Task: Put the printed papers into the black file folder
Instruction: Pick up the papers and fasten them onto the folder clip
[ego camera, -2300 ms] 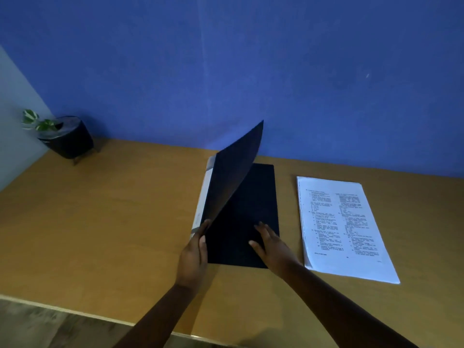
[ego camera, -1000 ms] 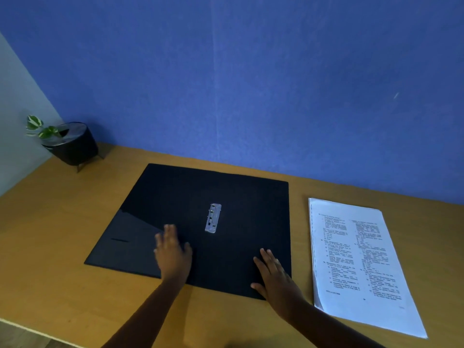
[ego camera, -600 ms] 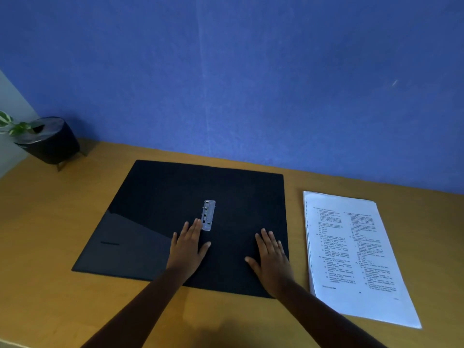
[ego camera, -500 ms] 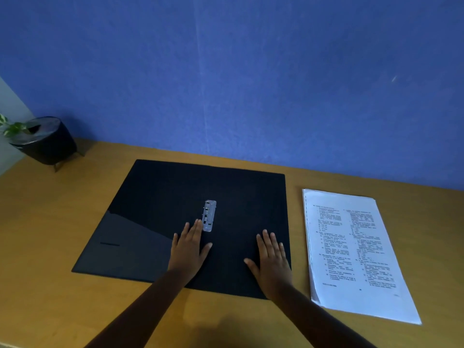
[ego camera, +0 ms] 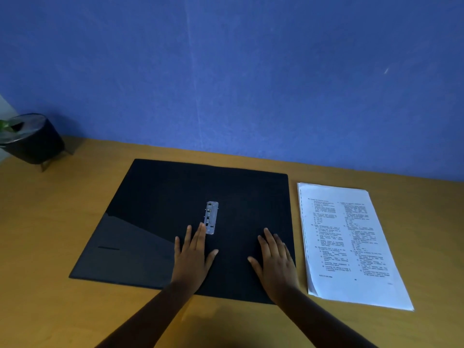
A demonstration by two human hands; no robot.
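The black file folder (ego camera: 155,209) lies spread open and flat on the wooden desk, with a small metal clip (ego camera: 211,217) along its middle fold. My left hand (ego camera: 192,257) rests palm down on the folder just below the clip, fingers apart. My right hand (ego camera: 275,262) lies flat on the right half, near its right edge, holding nothing. A stack of printed papers (ego camera: 349,244) sits on the desk just right of the folder, text side up.
A black pot with a green plant (ego camera: 31,140) stands at the back left corner of the desk (ego camera: 50,222). A blue wall (ego camera: 226,84) rises directly behind the desk.
The folder's cover was swung over to the left and laid flat. My left hand then slid right to just below the clip. Both hands have stayed flat since.
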